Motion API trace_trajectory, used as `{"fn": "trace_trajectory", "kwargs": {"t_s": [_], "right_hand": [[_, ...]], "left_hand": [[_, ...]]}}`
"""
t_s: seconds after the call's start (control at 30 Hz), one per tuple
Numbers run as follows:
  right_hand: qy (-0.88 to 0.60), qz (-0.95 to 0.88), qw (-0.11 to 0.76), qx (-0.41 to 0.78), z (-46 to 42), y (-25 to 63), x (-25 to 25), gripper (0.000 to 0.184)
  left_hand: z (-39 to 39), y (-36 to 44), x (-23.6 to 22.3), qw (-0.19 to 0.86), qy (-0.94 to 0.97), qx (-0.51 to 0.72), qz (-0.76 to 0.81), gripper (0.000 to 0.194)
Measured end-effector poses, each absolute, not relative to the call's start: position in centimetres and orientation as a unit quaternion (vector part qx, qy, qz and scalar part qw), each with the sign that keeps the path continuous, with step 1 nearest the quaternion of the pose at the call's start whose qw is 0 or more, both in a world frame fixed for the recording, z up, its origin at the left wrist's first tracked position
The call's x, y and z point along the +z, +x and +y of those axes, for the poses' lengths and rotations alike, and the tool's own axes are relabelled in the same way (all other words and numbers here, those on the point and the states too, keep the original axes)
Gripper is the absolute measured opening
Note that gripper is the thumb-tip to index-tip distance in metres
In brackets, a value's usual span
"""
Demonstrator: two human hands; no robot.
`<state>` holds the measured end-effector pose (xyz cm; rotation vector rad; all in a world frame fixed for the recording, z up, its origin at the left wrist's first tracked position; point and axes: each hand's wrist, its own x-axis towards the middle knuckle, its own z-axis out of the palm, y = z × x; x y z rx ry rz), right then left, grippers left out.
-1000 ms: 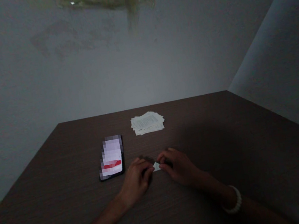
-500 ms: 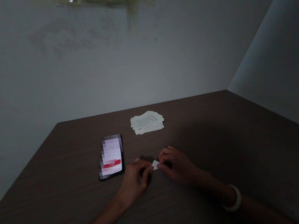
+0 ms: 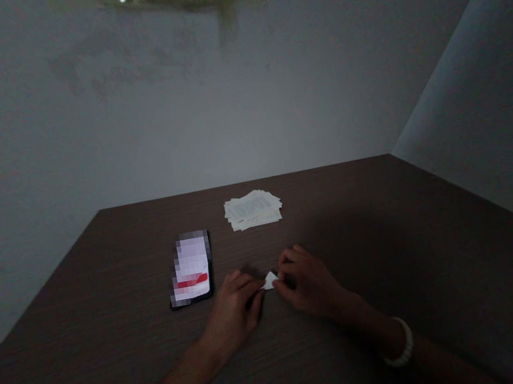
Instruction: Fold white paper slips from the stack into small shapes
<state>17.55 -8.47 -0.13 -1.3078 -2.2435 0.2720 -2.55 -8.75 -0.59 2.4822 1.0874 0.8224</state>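
A small white piece of folded paper (image 3: 271, 280), roughly triangular with its tip pointing away from me, is between my two hands just above or on the brown table. My left hand (image 3: 237, 304) has its thumb and fingers closed at the paper's left corner. On the right corner, my right hand (image 3: 308, 281) pinches with thumb and forefinger, its other fingers curled. A pale beaded bracelet (image 3: 402, 342) circles my right wrist. The fingertips hide parts of the paper's edges.
Behind my hands lies a loose stack of printed paper slips (image 3: 253, 209). A phone (image 3: 190, 268) with a lit, blurred screen rests left of them. The brown table (image 3: 116, 270) meets a grey wall (image 3: 222, 112) at the back.
The paper has shifted slightly to the right. My right hand has moved a little right and away from me; the left fingers have flattened somewhat. The phone and stack stay put.
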Motion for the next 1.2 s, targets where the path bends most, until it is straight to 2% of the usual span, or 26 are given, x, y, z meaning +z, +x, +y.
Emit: {"fn": "trace_trajectory", "kwargs": {"t_s": [0.17,0.3,0.37,0.47,0.6,0.73,0.87,1.2], "right_hand": [[-0.501,-0.821,0.262,0.075,-8.5,17.4,-0.1,0.012],[-0.490,-0.829,0.261,0.065,-8.5,17.8,-0.3,0.009],[-0.450,-0.858,0.242,0.056,-8.5,18.1,-0.4,0.002],[-0.375,-0.902,0.207,0.049,-8.5,18.6,-0.5,0.019],[-0.355,-0.913,0.191,0.052,-8.5,18.8,-0.4,0.027],[-0.359,-0.912,0.190,0.056,-8.5,18.6,-0.4,0.029],[-0.368,-0.908,0.193,0.056,-8.4,18.5,-0.4,0.029],[-0.394,-0.899,0.174,0.079,-8.6,18.3,0.3,0.021]], "left_hand": [[-8.9,-2.6,-0.7,0.115,0.874,0.262,0.392,0.023],[-9.3,-2.7,0.1,0.039,0.904,0.185,0.384,0.022],[-9.5,-2.7,0.5,0.010,0.918,0.151,0.367,0.022],[-9.7,-2.6,0.7,-0.007,0.928,0.128,0.351,0.022],[-9.9,-2.8,0.5,0.014,0.928,0.139,0.345,0.023],[-9.7,-3.1,0.3,0.031,0.912,0.201,0.358,0.028],[-9.5,-3.3,0.4,0.047,0.927,0.178,0.328,0.029],[-9.1,-3.9,1.4,0.087,0.928,0.167,0.322,0.024]]}}
